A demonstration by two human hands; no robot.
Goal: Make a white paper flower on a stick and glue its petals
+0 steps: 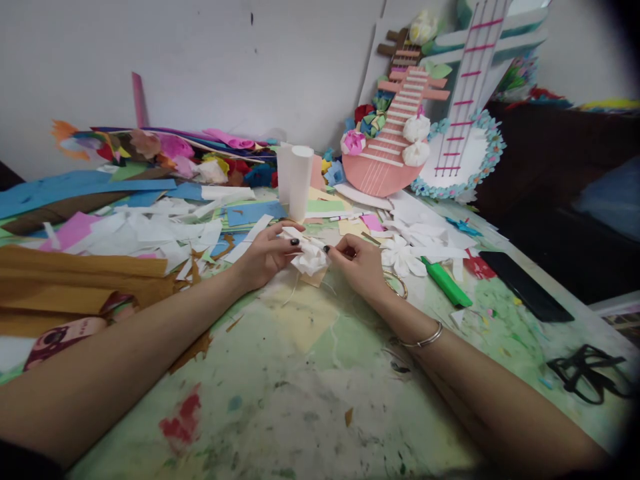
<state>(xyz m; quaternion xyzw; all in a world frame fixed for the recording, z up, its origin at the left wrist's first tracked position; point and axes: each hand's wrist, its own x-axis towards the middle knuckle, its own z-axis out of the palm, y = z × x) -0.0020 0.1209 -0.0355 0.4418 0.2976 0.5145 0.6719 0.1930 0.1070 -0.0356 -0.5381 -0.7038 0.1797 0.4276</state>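
Between my hands, above the table, is a white paper flower (311, 257) with crumpled, layered petals. My left hand (273, 253) grips it from the left, thumb and fingers closed around its upper side. From the right, my right hand (356, 261) pinches the flower's edge between thumb and forefinger, the other fingers curled. A thin pale thread or strip hangs below the flower. White petal-shaped paper cutouts (404, 255) lie just right of my right hand. Two white paper rolls (301, 183) stand upright behind my hands.
Paper scraps (145, 230) and brown crepe paper (75, 283) cover the left side. Paper instruments with flowers, one pink (383, 157) and one white (457, 150), lean on the wall. At right lie a green roll (447, 283), a black phone (525, 285) and black glasses (593, 373).
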